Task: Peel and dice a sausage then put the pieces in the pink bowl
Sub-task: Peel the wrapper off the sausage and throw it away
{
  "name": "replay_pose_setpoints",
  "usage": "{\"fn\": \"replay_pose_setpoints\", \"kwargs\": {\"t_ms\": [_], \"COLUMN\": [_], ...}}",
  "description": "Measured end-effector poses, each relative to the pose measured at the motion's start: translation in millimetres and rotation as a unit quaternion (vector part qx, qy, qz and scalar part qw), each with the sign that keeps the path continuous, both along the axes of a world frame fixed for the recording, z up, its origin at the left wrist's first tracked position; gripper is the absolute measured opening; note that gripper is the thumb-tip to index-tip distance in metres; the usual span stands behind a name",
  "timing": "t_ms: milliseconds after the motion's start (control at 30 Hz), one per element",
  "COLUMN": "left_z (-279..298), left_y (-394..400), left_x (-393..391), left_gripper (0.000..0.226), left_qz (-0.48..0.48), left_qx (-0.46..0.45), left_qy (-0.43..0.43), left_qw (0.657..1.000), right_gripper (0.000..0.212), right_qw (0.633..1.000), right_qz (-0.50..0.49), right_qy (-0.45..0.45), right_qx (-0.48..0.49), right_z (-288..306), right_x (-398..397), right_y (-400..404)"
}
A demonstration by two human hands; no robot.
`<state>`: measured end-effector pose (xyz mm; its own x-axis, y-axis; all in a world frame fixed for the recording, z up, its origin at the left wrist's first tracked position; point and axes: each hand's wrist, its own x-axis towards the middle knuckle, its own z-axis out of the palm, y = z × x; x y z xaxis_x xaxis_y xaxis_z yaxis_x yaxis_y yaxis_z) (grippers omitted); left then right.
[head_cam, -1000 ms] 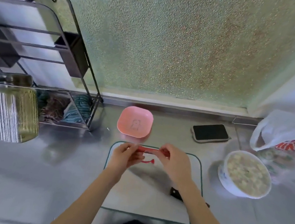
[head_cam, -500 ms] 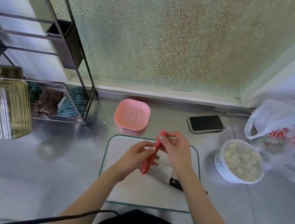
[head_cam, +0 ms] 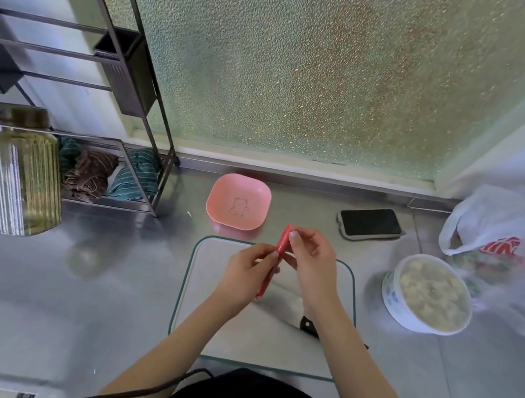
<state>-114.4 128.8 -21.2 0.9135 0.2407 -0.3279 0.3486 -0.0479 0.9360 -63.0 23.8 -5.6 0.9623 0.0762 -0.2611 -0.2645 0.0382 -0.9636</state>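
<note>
A red-wrapped sausage (head_cam: 282, 243) is held nearly upright over the far edge of the glass cutting board (head_cam: 200, 310). My left hand (head_cam: 246, 274) grips its lower half. My right hand (head_cam: 311, 261) pinches its top end with thumb and forefinger. The empty pink bowl (head_cam: 238, 206), with a small bear drawing, sits just beyond the board. A knife with a black handle (head_cam: 308, 325) lies on the board, mostly hidden under my right forearm.
A white bowl of pale food (head_cam: 429, 292) stands right of the board, with a plastic bag (head_cam: 509, 233) behind it. A black phone (head_cam: 370, 223) lies at the back. A metal rack (head_cam: 116, 153) and a glass jug (head_cam: 18, 175) stand at the left.
The sausage went from lying across between both hands to standing nearly upright. My right hand now pinches its top end, and both hands sit slightly farther right over the board.
</note>
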Motion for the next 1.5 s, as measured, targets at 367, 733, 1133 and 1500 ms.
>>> {"fn": "replay_pose_setpoints", "kwargs": {"t_ms": [367,733,1133,1500], "left_z": [-17,-17,-18,-19], "left_y": [18,19,13,8], "left_x": [-1,-4,-4,-5], "left_gripper": [0.024,0.025,0.023,0.022], "left_qz": [0.109,0.100,0.058,0.047], "left_qx": [-0.062,-0.123,-0.086,-0.095], "left_qy": [0.035,0.067,0.096,0.108], "left_qw": [0.992,0.985,0.990,0.989], "right_gripper": [0.035,0.038,0.040,0.044], "right_qw": [0.859,0.770,0.826,0.839], "right_qz": [0.289,0.252,0.134,0.105], "right_qy": [-0.026,-0.073,-0.040,-0.090], "right_qx": [-0.421,-0.582,-0.545,-0.526], "right_z": [-70,-103,-103,-108], "right_x": [1,-41,-53,-58], "right_y": [-57,-92,-124,-111]}}
